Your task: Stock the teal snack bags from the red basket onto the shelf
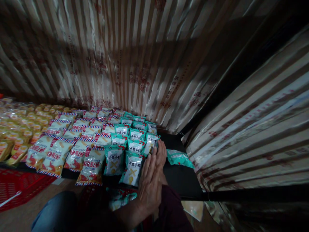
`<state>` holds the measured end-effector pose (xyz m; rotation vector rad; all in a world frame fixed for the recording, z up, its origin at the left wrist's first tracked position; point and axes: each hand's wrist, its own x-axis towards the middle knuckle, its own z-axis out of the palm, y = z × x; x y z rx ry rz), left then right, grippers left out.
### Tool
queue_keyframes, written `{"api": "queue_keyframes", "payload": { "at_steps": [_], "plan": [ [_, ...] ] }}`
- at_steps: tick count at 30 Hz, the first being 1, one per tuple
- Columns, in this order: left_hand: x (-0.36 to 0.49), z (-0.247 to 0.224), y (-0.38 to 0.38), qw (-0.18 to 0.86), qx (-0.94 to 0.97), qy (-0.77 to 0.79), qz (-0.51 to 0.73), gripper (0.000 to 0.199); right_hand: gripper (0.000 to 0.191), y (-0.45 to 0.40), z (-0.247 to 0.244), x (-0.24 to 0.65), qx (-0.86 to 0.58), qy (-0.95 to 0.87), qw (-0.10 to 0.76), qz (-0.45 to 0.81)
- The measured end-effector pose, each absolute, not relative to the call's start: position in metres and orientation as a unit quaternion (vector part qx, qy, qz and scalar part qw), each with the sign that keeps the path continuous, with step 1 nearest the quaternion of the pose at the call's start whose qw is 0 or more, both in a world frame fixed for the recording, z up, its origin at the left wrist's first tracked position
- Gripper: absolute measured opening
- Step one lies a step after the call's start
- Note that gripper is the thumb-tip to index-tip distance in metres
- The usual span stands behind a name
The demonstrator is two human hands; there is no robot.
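My left hand [149, 183] and my right hand [161, 157] lie close together, partly overlapping, with fingers stretched out flat. Both rest along the right side of the teal snack bags [134, 165], which stand in rows on a black shelf [180, 180]. The fingertips touch the nearest bags; neither hand grips one. To the right of my hands, a single teal snack bag [180, 158] lies on its side. White and red snack bags [90, 164] fill the rows left of the teal ones.
Yellow packaged snacks [24, 129] cover the shelf's left part. Corrugated, printed sheeting [135, 64] rises behind the shelf, and more sheeting [256, 138] closes off the right side. A red basket [21, 190] stands low at left. More teal bags [120, 201] show below the shelf edge.
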<state>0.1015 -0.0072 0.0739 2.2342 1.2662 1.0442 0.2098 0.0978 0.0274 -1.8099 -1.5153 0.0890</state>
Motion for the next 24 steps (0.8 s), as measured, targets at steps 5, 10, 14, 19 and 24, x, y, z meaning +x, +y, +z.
{"api": "queue_keyframes", "payload": {
  "at_steps": [5,10,14,19,24],
  "plan": [
    [0.080,0.078,0.015,0.089,0.795,0.494,0.340,0.068,0.056,0.121,0.048,0.208,-0.683,-0.607,0.405,-0.010],
    [0.073,0.097,0.053,0.062,0.784,0.525,0.324,0.064,0.049,0.149,0.072,0.199,-0.677,-0.648,0.348,-0.006],
    [0.068,0.107,0.073,0.052,0.785,0.531,0.316,0.062,0.046,0.170,0.086,0.196,-0.684,-0.672,0.284,-0.001],
    [0.069,0.110,0.083,0.059,0.790,0.530,0.302,0.057,0.044,0.187,0.098,0.191,-0.707,-0.684,0.178,-0.012],
    [0.069,0.103,0.084,0.063,0.792,0.525,0.307,0.053,0.044,0.194,0.108,0.184,-0.723,-0.681,0.116,-0.026]
  ]
}}
